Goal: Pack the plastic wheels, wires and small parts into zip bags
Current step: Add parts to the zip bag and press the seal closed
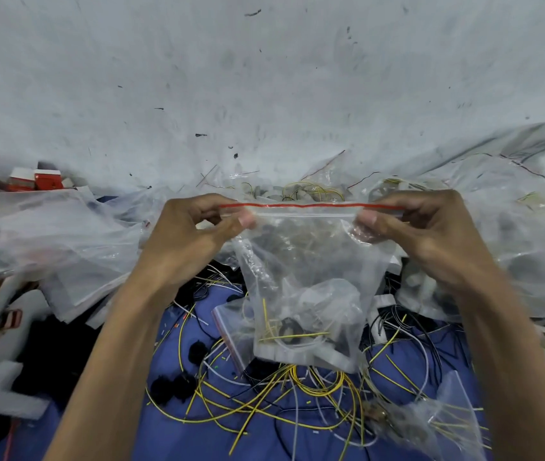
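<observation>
Facing a scuffed grey-white wall (264, 78) rising beyond the fingers, with clear plastic sheeting (48, 234) heaping along its foot out to both sides. Looking down, below the fingers, on a blue cloth (178, 434) carrying a tangle of yellow, white and black wires (264, 405). Also seeing black wheels (171, 384) lying under the left wrist, white foam (1, 387) far out past the left fingers, and red-and-white boxes (45, 179) sitting by the wall, left of the left fingers.

Holding a clear bag (304, 277) up off the cloth, hanging between the two sets of fingers. Pinching its top left corner with the left hand (191, 241), thumb on the near face, fingers curling behind. Pinching its top right corner with the right hand (430, 234) in the same way. Stretching the red-edged mouth taut and level from pinch to pinch, running left to right. Holding the mouth upward and letting the longer side hang straight down from the fingers, the bottom sagging just above the wires. Showing through the film at the bottom: yellow wire bits, white parts and one black wheel (287, 329). Not telling from here whether zipped or unzipped.

Lying on the cloth behind the hanging bottom, a second bag (231, 331), also red-edged. Lying below the right wrist, a third bag (457, 414) holding wires.
</observation>
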{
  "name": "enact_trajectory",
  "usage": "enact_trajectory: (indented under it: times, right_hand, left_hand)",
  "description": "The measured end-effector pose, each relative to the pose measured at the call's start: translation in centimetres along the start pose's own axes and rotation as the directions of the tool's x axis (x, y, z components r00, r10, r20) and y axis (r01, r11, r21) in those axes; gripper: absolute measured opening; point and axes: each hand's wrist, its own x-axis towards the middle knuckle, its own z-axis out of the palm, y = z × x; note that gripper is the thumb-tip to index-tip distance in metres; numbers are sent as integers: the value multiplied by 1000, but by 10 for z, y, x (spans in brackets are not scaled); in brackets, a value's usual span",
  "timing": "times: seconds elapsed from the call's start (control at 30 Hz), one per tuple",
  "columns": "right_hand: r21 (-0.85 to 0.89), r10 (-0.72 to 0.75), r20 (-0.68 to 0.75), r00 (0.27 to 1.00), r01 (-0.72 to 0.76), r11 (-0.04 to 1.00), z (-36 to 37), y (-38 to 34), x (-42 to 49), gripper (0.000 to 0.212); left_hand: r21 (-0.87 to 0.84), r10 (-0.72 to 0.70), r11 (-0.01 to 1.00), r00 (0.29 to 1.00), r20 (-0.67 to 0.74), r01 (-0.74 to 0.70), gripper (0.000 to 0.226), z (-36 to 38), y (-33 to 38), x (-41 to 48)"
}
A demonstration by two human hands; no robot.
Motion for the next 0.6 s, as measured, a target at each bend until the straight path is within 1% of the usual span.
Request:
enact_trajectory:
  times: [0.03, 0.13, 0.2, 0.3, 0.37, 0.43, 0.5, 0.6]
  right_hand:
    - [-19, -16, 4, 1000, 16, 1000, 0, 0, 0, 4]
    - [-112, -50, -2, 999, 50, 992, 0, 1, 0, 9]
    - [-113, -45, -6, 999, 44, 993, 0, 1, -1, 9]
    - [-86, -27, 16, 1000, 28, 996, 1, -2, -1, 6]
    - [-71, -21, 19, 1000, 22, 997, 3, -3, 0, 7]
    - [-105, -52, 31, 998, 55, 993, 4, -5, 1, 8]
    - [-150, -86, 42, 995, 91, 984, 5, -6, 0, 13]
    - [-153, -78, 27, 997, 81, 985, 3, -10, -1, 5]
  left_hand:
    - [14, 18, 1000, 1000, 17, -19, 12, 0, 1, -1]
    - [64, 80, 995, 997, -4, -80, 6, 2, 2, -2]
    - [84, 92, 992, 995, -32, -89, 10, 3, 1, -3]
    - [51, 64, 997, 998, -6, -64, 2, 2, 3, -4]
    - [-7, 67, 998, 997, 28, -67, 10, 4, 6, -6]
    - [-24, 102, 995, 994, 43, -101, 12, 7, 9, -7]
    - [-18, 145, 989, 989, 29, -144, 10, 9, 10, -7]
    - [-8, 164, 987, 987, 4, -164, 12, 8, 8, -6]
